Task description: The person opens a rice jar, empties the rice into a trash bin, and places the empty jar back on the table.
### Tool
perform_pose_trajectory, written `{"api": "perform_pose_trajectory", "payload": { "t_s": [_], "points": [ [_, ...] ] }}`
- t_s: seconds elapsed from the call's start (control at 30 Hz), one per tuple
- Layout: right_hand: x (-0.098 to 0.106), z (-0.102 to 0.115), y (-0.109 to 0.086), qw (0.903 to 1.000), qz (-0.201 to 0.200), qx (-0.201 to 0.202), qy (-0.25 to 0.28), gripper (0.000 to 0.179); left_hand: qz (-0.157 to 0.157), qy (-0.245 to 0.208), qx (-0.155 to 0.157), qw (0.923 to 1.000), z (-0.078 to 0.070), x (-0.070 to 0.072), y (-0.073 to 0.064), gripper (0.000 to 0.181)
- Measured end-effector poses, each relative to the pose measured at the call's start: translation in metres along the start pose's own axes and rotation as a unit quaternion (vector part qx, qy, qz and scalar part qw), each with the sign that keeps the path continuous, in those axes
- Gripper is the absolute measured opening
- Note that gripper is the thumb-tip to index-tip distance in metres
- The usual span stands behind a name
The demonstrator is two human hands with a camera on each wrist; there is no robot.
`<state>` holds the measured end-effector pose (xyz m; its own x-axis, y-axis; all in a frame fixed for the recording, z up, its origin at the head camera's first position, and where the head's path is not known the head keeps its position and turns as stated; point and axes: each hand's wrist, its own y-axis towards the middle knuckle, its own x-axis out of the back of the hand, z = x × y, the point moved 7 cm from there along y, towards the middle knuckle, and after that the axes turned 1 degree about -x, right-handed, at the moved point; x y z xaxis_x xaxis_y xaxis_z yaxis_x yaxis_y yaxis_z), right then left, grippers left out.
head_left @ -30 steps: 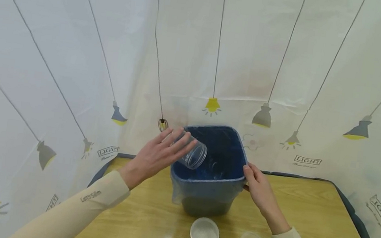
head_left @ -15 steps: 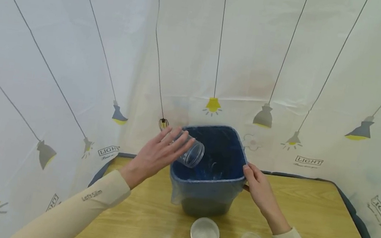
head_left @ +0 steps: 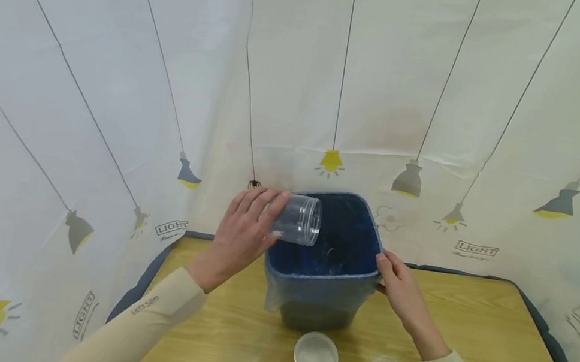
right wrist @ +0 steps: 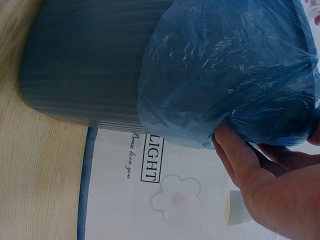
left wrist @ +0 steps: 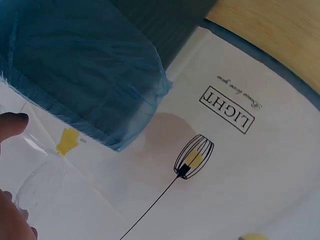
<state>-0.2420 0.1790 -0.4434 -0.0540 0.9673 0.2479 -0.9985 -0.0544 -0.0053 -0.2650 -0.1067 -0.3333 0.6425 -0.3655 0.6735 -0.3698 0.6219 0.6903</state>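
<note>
Wooden table (head_left: 479, 325), clear jar (head_left: 297, 220) sideways inside curled left grip (head_left: 245, 228), bin rim (head_left: 322, 278) within pinching right grip (head_left: 403, 288).

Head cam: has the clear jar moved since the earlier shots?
Yes. The clear jar has shifted up the head view, away from the near rim of the blue bin.
</note>
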Motion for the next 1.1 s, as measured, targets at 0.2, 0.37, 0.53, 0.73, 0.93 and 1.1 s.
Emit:
{"api": "perform_pose_trajectory", "payload": {
  "t_s": [0.2, 0.37, 0.53, 0.73, 0.93, 1.1],
  "points": [
    [0.002, -0.001, -0.001, 1.0, 0.001, 0.002, 0.0, 0.064, -0.071, -0.136, 0.119, 0.981, 0.008, 0.004, -0.014, 0.1],
    [0.001, 0.0, -0.001, 1.0, 0.007, 0.001, 0.004, 0.064, -0.13, -0.227, 0.199, 0.9443, 0.012, 0.007, -0.034, 0.1],
    [0.001, 0.0, -0.002, 1.0, 0.006, 0.003, 0.002, 0.064, -0.171, -0.3, 0.272, 0.898, 0.016, 0.008, -0.059, 0.098],
    [0.001, 0.001, -0.001, 1.0, -0.002, 0.005, 0.002, 0.063, -0.179, -0.314, 0.354, 0.8627, 0.021, 0.007, -0.096, 0.095],
    [0.001, 0.0, -0.001, 1.0, 0.0, 0.004, 0.001, 0.063, -0.173, -0.322, 0.402, 0.8395, 0.024, 0.003, -0.135, 0.097],
    [0.001, 0.0, -0.001, 1.0, -0.003, 0.006, 0.005, 0.062, -0.143, -0.334, 0.448, 0.8167, 0.018, -0.008, -0.17, 0.101]
  ]
}}
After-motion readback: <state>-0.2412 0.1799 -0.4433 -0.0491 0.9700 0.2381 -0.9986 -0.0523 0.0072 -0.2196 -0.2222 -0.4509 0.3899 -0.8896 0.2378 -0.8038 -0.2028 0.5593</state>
